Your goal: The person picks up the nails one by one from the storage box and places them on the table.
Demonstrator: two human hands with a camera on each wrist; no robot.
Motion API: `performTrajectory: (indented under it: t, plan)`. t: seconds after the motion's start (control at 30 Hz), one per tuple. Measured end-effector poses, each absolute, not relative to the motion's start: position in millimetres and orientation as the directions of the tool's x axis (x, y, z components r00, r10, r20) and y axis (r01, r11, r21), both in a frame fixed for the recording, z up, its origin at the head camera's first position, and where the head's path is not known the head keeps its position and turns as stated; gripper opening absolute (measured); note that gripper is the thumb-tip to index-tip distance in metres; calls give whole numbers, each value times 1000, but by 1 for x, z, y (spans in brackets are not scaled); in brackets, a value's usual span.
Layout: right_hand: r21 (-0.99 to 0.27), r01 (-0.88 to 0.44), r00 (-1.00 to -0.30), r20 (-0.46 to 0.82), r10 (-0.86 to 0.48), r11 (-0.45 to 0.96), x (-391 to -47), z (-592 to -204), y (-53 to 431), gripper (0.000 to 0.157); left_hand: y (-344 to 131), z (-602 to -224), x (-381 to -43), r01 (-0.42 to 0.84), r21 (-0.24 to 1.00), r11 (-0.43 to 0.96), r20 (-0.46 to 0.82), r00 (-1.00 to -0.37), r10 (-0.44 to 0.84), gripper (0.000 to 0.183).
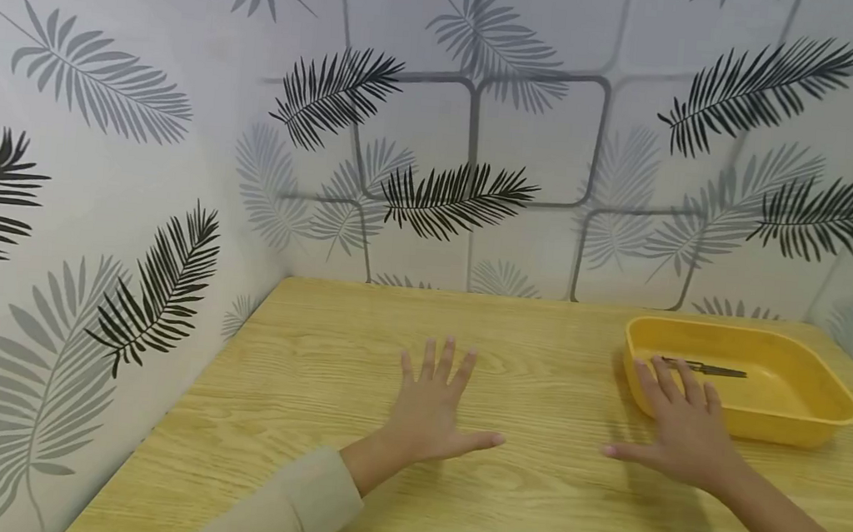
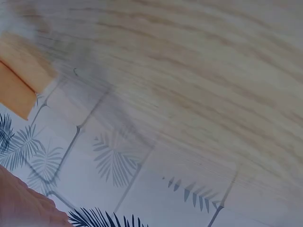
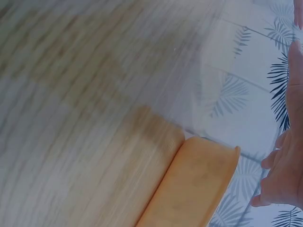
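In the head view my left hand (image 1: 425, 416) is held over the middle of the table with its fingers spread and its thumb pointing right. My right hand (image 1: 691, 433), also spread, overlaps the front left corner of a yellow plastic basin (image 1: 782, 423). Both hands hold nothing. Inside the basin lies a dark, slim metal tool (image 1: 715, 370), partly behind the right fingertips; its kind is too small to make out. The right wrist view shows the basin's side wall (image 3: 189, 184) with the right hand (image 3: 289, 170) at the edge. Part of the left hand (image 2: 28, 203) appears in the left wrist view.
A light wood-grain table (image 1: 299, 356) reaches back to a wall (image 1: 534, 141) papered with grey and black fern leaves. Another papered wall (image 1: 201, 173) runs along the table's left edge. The basin stands at the back right.
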State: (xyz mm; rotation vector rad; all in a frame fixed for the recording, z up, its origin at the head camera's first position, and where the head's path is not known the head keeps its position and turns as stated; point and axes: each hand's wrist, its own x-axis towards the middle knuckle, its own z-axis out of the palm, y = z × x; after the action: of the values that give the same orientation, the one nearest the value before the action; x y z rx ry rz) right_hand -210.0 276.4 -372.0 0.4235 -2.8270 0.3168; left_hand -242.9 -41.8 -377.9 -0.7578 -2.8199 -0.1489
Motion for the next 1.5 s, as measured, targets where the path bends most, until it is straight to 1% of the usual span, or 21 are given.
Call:
performTrajectory:
  t: [0.37, 0.57, 1.03, 1.37, 1.5]
  plan:
    - [-181, -273, -933, 289, -214, 945, -208, -373, 297, 118, -26, -378, -247, 519, 30, 854, 232, -835, 499, 105]
    - [-195, -241, -951, 244, -191, 951, -206, -375, 308, 117, -15, -379, -249, 524, 37, 851, 230, -833, 503, 104]
    - [-202, -209, -960, 227, -161, 957, -202, -385, 332, 115, 16, -382, -250, 539, 24, 842, 199, -828, 525, 103]
    - [-186, -172, -964, 232, -127, 967, -199, -387, 346, 115, 34, -383, -252, 533, 24, 846, 160, -837, 523, 105]
    - [-159, -150, -957, 271, -103, 976, -200, -388, 350, 116, 40, -385, -254, 532, 32, 846, 168, -837, 520, 104]
